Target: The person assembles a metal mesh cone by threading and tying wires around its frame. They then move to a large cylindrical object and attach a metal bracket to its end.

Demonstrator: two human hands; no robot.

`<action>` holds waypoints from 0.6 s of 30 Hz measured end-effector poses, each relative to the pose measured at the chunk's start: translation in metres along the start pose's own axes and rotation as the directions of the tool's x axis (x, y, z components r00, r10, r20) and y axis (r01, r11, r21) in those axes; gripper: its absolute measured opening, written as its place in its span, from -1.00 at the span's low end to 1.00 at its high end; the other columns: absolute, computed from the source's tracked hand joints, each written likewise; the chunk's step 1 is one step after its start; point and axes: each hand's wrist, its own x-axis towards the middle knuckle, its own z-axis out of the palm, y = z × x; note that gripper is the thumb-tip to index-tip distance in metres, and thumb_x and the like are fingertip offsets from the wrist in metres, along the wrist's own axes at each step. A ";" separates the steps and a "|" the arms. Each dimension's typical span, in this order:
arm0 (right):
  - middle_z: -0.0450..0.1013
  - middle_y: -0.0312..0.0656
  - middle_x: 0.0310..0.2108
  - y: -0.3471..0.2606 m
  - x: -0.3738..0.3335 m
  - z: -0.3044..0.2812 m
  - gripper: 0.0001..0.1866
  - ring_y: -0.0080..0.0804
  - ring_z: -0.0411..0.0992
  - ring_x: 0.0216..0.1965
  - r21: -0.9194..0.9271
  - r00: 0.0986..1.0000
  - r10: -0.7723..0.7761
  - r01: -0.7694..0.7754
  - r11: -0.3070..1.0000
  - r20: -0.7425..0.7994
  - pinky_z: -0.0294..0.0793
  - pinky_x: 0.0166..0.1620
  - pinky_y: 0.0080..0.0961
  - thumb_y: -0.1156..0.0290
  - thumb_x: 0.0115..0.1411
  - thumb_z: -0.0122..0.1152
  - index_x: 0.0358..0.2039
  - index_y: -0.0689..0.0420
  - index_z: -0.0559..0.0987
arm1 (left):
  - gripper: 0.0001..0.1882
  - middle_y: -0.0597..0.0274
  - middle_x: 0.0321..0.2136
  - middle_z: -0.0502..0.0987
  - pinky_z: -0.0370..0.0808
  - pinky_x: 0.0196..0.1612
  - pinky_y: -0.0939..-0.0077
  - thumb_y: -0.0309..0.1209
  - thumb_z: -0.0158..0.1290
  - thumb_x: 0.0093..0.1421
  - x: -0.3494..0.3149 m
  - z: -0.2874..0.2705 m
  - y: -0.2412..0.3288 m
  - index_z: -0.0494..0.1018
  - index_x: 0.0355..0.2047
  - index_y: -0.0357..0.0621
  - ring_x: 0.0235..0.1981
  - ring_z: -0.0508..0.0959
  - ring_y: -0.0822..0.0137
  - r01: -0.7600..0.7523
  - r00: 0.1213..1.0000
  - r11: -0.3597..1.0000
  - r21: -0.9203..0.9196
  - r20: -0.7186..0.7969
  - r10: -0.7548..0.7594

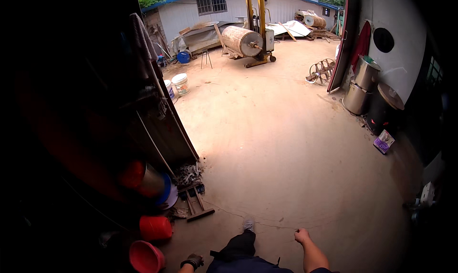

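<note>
My right hand (301,235) is held out over the concrete floor, its bare fingers curled closed. Whatever it may hold is too small or hidden to make out. Low at the bottom edge, my left hand (194,260) hangs beside my body, with something dark covering it, perhaps a glove. Its fingers are too dim to read. Nearest to the left hand are a pink-red basin (146,257) and a red bucket (156,227) on the floor. One grey shoe (248,224) shows ahead of my dark trousers.
A wide doorway opens onto a yard with a yellow lift truck (261,30) bearing a large rusty drum (241,40). White buckets (181,83) stand outside at left. A small wooden frame (195,204) lies inside the left door. Metal pots (358,97) line the right wall.
</note>
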 end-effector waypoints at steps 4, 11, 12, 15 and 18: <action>0.55 -0.10 -0.47 -0.119 0.161 -0.085 -0.75 -0.38 0.53 -0.50 0.212 0.995 -0.096 0.102 0.972 -0.038 0.51 -0.37 -0.45 0.41 0.08 0.08 -0.29 0.28 0.58 | -0.56 0.15 -0.07 0.53 0.44 -0.04 0.25 -0.08 -0.10 0.27 0.047 -0.094 0.009 0.37 0.02 -0.09 -0.05 0.53 0.15 0.241 0.970 0.842 -0.482 0.088 -0.228; 0.57 -0.09 -0.49 -0.163 0.321 -0.158 -0.74 -0.37 0.57 -0.43 -0.008 0.987 0.140 -0.140 0.990 0.076 0.54 -0.29 -0.41 0.38 0.03 0.10 -0.31 0.19 0.63 | -0.66 0.19 -0.28 0.56 0.48 -0.18 0.33 -0.19 -0.03 0.27 0.152 -0.463 0.030 0.43 -0.10 -0.17 -0.27 0.55 0.26 0.126 0.979 0.648 -0.751 -0.010 -0.202; 0.56 -0.08 -0.49 -0.164 0.337 -0.161 -0.75 -0.36 0.56 -0.49 0.018 0.957 0.233 -0.239 0.971 0.173 0.53 -0.39 -0.44 0.41 0.04 0.11 -0.27 0.22 0.61 | -0.71 0.22 -0.40 0.59 0.49 -0.26 0.37 -0.25 0.01 0.26 0.131 -0.544 0.052 0.46 -0.19 -0.23 -0.41 0.58 0.32 0.026 0.942 0.310 -0.950 -0.080 -0.325; 0.57 -0.03 -0.41 -0.163 0.421 -0.149 -0.66 -0.25 0.57 -0.44 0.013 0.831 0.409 -0.446 0.895 0.378 0.55 -0.36 -0.40 0.35 0.02 0.19 -0.19 0.25 0.59 | -0.74 0.13 -0.41 0.58 0.49 -0.29 0.37 -0.31 0.01 0.25 0.117 -0.727 0.054 0.43 -0.21 -0.30 -0.41 0.57 0.32 -0.421 0.794 0.357 -0.834 -0.529 -0.300; 0.57 -0.03 -0.35 -0.148 0.530 -0.178 -0.59 -0.23 0.57 -0.35 -0.320 0.869 0.356 -0.248 0.914 0.345 0.52 -0.25 -0.38 0.27 -0.04 0.24 -0.19 0.24 0.60 | -0.74 0.16 -0.43 0.58 0.48 -0.27 0.42 -0.29 0.02 0.24 0.131 -0.881 0.076 0.43 -0.26 -0.28 -0.41 0.56 0.35 -0.575 0.669 0.428 -0.697 -0.702 -0.245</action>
